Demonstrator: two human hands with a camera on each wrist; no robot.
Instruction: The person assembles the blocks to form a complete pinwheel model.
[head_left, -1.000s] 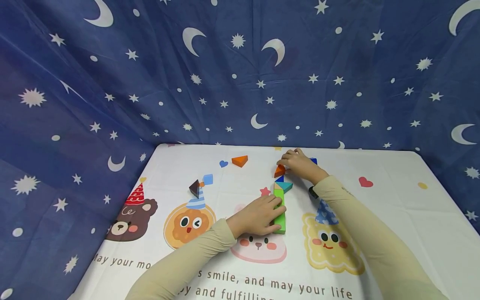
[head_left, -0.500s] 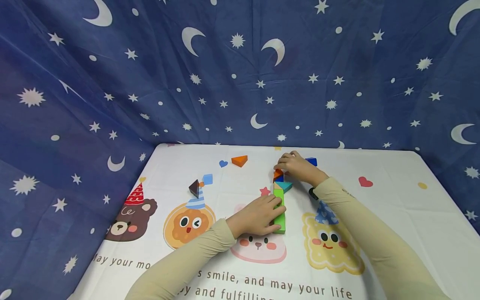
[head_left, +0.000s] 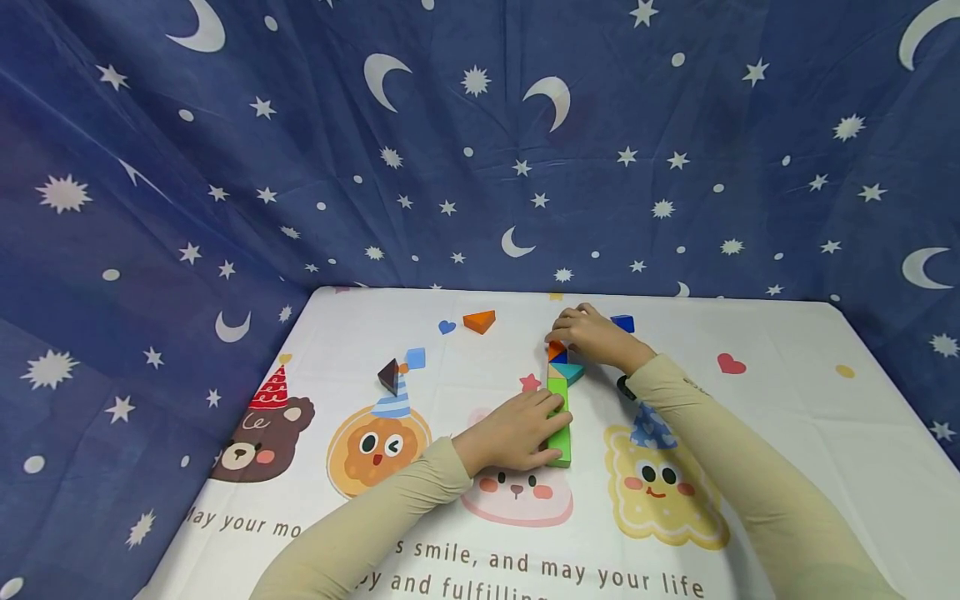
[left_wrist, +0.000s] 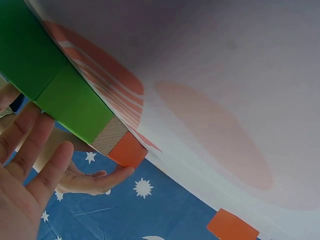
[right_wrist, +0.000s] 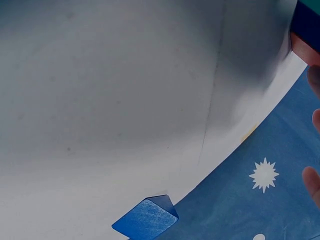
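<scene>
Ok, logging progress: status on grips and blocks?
Left grip against green blocks; right grip touching orange triangular block at far end of row; no obstruction visible.

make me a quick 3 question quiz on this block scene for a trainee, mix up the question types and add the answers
1. True or false: the left hand rests on the green part of the block row.

2. In the right wrist view, what colour is the loose block at the bottom?
a) yellow
b) blue
c) red

3. In a few words: what is the right hand touching at the far end of the row?

Key:
1. True
2. b
3. The orange block
</scene>
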